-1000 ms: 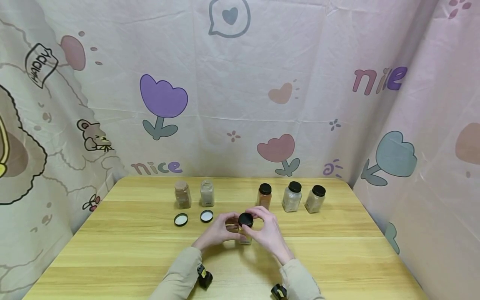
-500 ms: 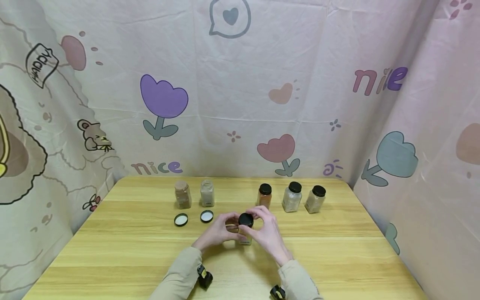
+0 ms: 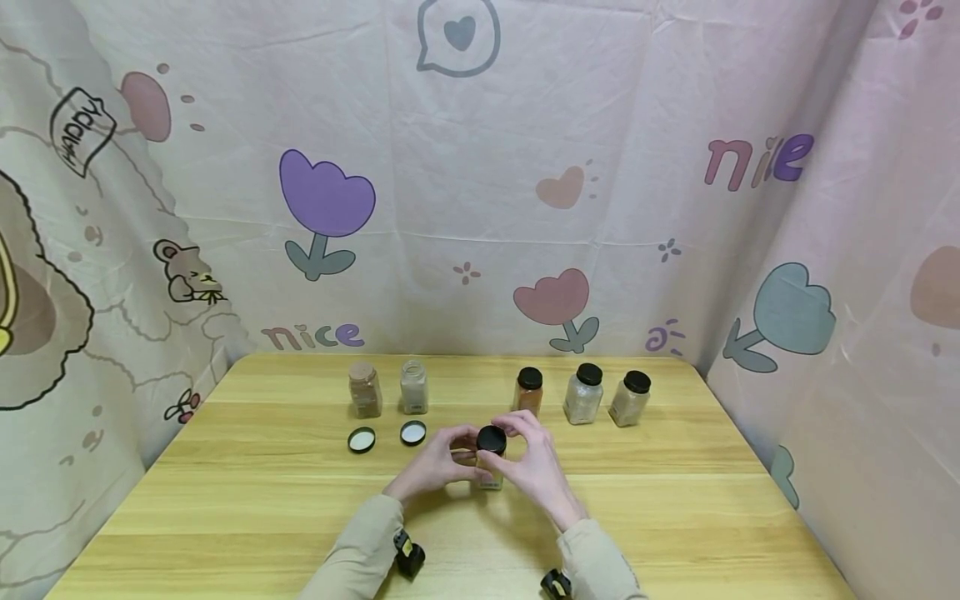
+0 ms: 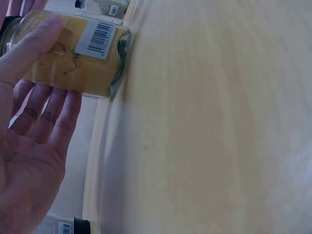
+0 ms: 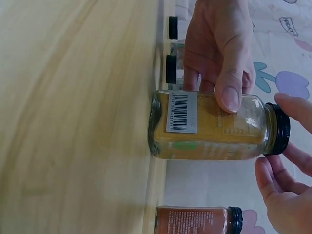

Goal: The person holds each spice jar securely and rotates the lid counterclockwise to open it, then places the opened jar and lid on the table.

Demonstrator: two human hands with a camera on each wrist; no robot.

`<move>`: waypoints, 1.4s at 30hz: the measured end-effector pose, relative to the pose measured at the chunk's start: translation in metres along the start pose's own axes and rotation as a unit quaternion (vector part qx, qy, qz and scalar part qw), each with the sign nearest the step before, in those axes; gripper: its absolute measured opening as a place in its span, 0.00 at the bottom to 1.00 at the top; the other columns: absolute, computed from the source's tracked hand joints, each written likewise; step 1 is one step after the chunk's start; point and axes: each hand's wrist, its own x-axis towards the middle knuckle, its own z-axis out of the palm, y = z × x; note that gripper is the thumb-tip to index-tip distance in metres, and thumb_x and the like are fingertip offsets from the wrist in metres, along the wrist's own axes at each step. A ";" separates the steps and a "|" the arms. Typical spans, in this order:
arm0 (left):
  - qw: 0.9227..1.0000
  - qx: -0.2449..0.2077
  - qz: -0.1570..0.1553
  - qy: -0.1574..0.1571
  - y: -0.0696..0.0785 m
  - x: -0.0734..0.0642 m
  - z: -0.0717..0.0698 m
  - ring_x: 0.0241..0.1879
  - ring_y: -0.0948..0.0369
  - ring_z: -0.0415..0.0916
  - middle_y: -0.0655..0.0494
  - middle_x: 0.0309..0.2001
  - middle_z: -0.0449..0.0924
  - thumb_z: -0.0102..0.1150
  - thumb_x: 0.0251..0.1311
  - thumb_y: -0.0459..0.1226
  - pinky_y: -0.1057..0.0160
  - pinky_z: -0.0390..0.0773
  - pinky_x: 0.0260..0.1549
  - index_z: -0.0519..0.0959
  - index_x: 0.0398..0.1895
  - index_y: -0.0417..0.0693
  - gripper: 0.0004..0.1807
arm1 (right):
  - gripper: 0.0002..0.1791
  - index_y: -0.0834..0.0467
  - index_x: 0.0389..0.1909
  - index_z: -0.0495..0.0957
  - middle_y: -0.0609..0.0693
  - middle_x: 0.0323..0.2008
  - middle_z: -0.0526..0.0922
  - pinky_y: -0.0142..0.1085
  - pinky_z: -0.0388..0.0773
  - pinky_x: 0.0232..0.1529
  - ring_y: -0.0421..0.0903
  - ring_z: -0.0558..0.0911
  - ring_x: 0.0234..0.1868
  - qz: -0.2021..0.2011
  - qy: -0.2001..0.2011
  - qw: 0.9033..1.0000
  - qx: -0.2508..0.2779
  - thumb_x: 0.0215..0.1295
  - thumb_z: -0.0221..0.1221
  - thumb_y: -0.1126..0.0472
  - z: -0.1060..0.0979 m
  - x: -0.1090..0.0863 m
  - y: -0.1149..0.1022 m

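Observation:
A square glass spice jar (image 5: pixel 209 131) of yellow-brown powder stands upright on the table at the middle. My left hand (image 3: pixel 435 460) grips its body, thumb on the near side beside the barcode label, fingers behind. With thumb and fingers my right hand (image 3: pixel 538 467) holds the black lid (image 5: pixel 280 129), which sits on the jar's mouth. In the left wrist view the jar's lid end is partly cut off by the frame edge. Behind my right hand stands a jar of orange-red powder (image 3: pixel 528 400) with a black lid.
Two lidless jars, one brownish (image 3: pixel 366 395) and one pale (image 3: pixel 414 392), stand back left. Before them lie two upturned lids, the left lid (image 3: pixel 362 440) and right lid (image 3: pixel 413 432). Two lidded jars, a white one (image 3: pixel 583 398) and a pale one (image 3: pixel 630 402), stand back right.
My right thumb and wrist have shifted slightly left around the lid. The left hand and the spice jar stay in place.

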 end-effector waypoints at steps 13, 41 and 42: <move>1.000 0.017 0.007 0.001 0.000 0.000 -0.001 0.56 0.51 0.82 0.39 0.55 0.81 0.75 0.53 0.33 0.64 0.83 0.59 0.77 0.56 0.37 0.27 | 0.20 0.56 0.45 0.85 0.47 0.43 0.85 0.32 0.79 0.49 0.46 0.82 0.42 -0.007 -0.006 1.000 0.011 0.48 0.76 0.66 -0.002 0.001 -0.002; 1.000 0.021 0.012 0.000 -0.004 0.000 -0.001 0.56 0.51 0.82 0.41 0.55 0.82 0.75 0.52 0.33 0.65 0.83 0.59 0.78 0.56 0.38 0.27 | 0.22 0.60 0.49 0.84 0.49 0.47 0.86 0.42 0.81 0.55 0.48 0.84 0.46 0.001 -0.032 0.999 0.026 0.50 0.74 0.67 -0.005 0.002 -0.002; 1.000 0.020 0.011 0.001 -0.003 0.000 -0.001 0.56 0.51 0.82 0.41 0.55 0.82 0.76 0.52 0.33 0.65 0.83 0.59 0.78 0.56 0.38 0.27 | 0.23 0.60 0.50 0.84 0.49 0.47 0.85 0.43 0.81 0.55 0.49 0.83 0.46 0.007 -0.032 0.999 0.025 0.50 0.75 0.66 -0.005 0.002 -0.002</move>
